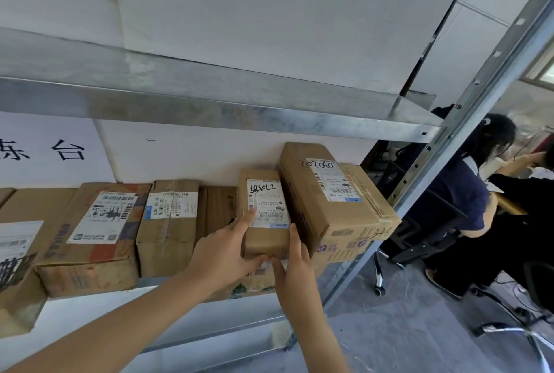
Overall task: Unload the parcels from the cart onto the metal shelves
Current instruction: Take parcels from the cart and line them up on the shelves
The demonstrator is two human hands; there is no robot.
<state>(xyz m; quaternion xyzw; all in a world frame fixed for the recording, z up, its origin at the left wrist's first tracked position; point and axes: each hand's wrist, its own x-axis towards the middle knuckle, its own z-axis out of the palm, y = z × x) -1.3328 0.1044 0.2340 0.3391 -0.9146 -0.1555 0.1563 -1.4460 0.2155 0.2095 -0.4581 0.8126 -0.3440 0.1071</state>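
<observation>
- Both of my hands are gripping the small parcel [265, 222] at its near end: left hand [221, 255] is pinching it, forefinger on the label and thumb under the front edge, while right hand [295, 270] is pressing fingers along its 3 o'clock side.
- Lower metal shelf [105, 309] is carrying a row of brown parcels [96, 237] running toward 9 o'clock against the white wall [269, 12]; the upper shelf [209, 108] is hanging at 12 o'clock.
- Someone seated [461, 192] is working at 3 o'clock, beyond the slotted upright [479, 96].
- Small parcel is sitting on a lower box, just beside the larger parcel [335, 201], long axis running 6 to 12 o'clock, label facing up.
- Forearms are reaching in from 7 and 6 o'clock.
</observation>
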